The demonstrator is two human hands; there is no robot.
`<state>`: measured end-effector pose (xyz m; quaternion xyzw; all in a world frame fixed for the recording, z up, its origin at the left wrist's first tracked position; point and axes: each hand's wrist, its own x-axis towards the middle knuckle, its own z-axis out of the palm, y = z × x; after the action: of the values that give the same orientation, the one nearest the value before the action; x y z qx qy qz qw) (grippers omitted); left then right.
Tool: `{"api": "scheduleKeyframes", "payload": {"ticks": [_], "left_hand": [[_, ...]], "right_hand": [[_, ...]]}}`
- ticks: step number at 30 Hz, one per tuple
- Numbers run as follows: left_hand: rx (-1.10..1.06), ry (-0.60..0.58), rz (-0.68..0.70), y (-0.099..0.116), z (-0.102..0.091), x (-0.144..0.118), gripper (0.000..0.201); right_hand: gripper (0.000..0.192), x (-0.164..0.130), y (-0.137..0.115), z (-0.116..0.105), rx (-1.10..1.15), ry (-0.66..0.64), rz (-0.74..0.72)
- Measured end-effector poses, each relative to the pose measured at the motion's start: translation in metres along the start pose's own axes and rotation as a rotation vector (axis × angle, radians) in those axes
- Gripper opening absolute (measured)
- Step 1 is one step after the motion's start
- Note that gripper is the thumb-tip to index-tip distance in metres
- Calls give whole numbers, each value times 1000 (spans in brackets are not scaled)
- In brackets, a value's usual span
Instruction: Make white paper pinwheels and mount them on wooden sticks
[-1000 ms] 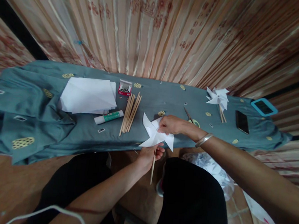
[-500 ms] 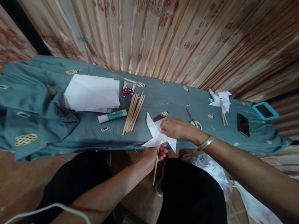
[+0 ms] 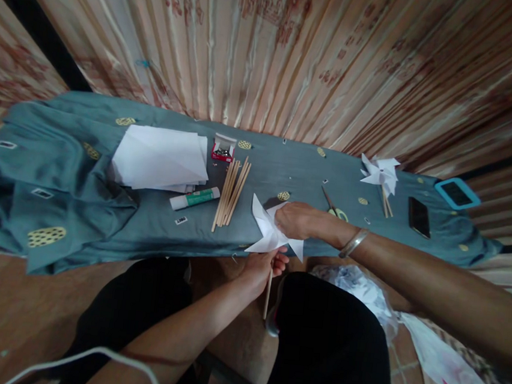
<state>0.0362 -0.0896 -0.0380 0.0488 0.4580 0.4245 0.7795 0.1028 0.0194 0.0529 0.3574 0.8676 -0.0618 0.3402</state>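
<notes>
A pleated, peach-coloured curtain (image 3: 269, 54) with faded red print hangs behind a long low surface draped in a blue-grey cloth (image 3: 78, 199) dotted with small yellow ovals. At the near edge of that cloth, right of centre, the white paper pinwheel (image 3: 270, 232) is held between both hands. The left hand (image 3: 263, 266), coming up from below, is closed around the thin wooden stick (image 3: 268, 293), which hangs down from behind the pinwheel toward the person's dark-clad lap. The right hand (image 3: 299, 220), with a metal bangle (image 3: 353, 243) on the wrist, lies over the pinwheel's middle with fingers pressed down on the paper; whether it pinches anything small there cannot be told. To the left of the pinwheel lies a bundle of wooden sticks (image 3: 231, 192), then a glue stick (image 3: 194, 198) with a green label, then a stack of white paper sheets (image 3: 162, 159). A small red box (image 3: 223, 148) sits at the far end of the bundle. Just beyond the right wrist lie scissors (image 3: 333, 207) with pale handles. Farther right rest finished pinwheels (image 3: 381, 171), a black phone (image 3: 419, 216) and a device in a turquoise case (image 3: 457, 193).
</notes>
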Motion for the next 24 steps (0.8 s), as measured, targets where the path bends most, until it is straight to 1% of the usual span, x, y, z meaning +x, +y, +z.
{"api": "scheduleKeyframes", "payload": {"ticks": [6,11,17,24], "left_hand": [[6,18,-23,2,2,-1,20],[8,28,-41,3,4,0,25],[-5,18,-38,2,5,1,27],[-14,3,-31,3,5,-2,27]], "right_hand": [[27,1,-6,-4,-39,-23,6],[25,2,-8,-2,-71,-56,13],[26,2,-3,5,-95,-33,-3],[27,0,-7,0,-180,-5,-70]]}}
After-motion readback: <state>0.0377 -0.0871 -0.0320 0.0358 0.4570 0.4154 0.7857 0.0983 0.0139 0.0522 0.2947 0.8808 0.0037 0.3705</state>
